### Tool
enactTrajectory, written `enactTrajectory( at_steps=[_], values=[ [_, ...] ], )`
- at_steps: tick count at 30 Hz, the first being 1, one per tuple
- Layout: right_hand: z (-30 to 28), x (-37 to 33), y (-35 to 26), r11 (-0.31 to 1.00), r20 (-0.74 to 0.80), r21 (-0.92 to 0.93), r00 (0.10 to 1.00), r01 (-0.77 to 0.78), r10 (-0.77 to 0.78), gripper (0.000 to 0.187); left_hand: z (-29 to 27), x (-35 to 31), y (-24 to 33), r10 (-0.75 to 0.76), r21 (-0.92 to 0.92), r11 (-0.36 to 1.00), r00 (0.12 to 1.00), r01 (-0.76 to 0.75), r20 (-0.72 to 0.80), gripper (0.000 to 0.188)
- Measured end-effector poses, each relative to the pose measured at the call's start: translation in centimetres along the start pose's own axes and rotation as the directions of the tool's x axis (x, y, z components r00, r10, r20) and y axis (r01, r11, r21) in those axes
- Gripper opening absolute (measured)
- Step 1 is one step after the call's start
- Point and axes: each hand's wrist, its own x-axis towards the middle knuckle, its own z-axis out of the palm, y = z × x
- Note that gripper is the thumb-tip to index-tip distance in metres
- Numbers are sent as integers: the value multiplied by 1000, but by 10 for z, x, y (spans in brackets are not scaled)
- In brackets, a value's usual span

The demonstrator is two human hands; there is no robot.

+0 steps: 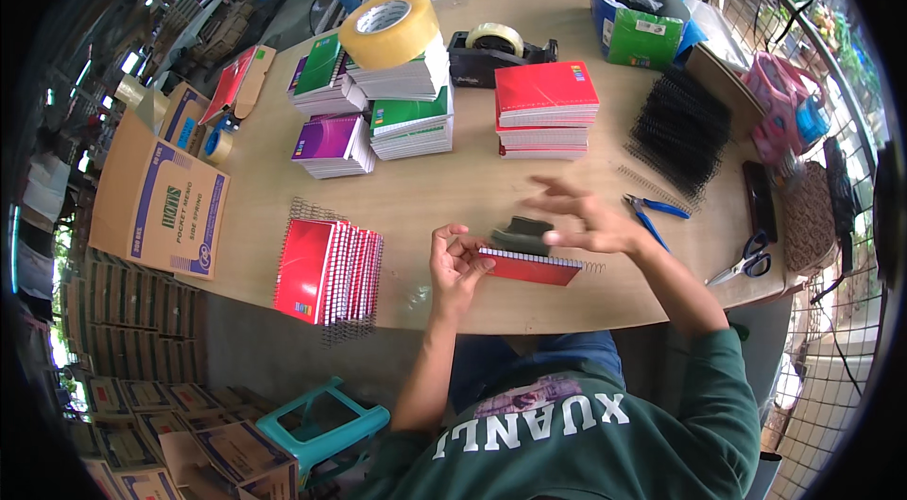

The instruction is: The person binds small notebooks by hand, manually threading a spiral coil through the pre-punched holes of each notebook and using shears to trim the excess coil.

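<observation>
My left hand (458, 264) grips a small red notebook (529, 267) at its left end, thumb on the cover. The notebook is held with its punched spine edge facing up and away from me. A thin wire coil (593, 267) runs along that edge and sticks out past its right end. Over the right part of the notebook is my right hand (590, 221), fingers stretched out and slightly blurred; I cannot tell whether it touches the coil. Just behind the notebook sits a dark green, block-like thing (524, 235), partly hidden by the hand.
Coil-bound red notebooks (326, 271) stand at left, by a cardboard box (165, 198). Farther back are notebook stacks (411, 122), a tape roll (392, 27), a tape dispenser (501, 56) and red notebooks (546, 108). At right lie black coils (680, 131), blue-handled pliers (652, 212) and scissors (742, 261).
</observation>
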Motion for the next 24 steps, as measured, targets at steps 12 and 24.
enactTrajectory(
  at_steps=[12,24],
  values=[
    [-2,-119,69,585,-549,-720,822,-373,-152,50,43,-14,37,-9,102,995,996,18,-93,66],
    [-21,-10,-67,290,158,-844,724,452,-671,44,55,-17,54,-24,168,985,999,32,-48,72]
  ],
)
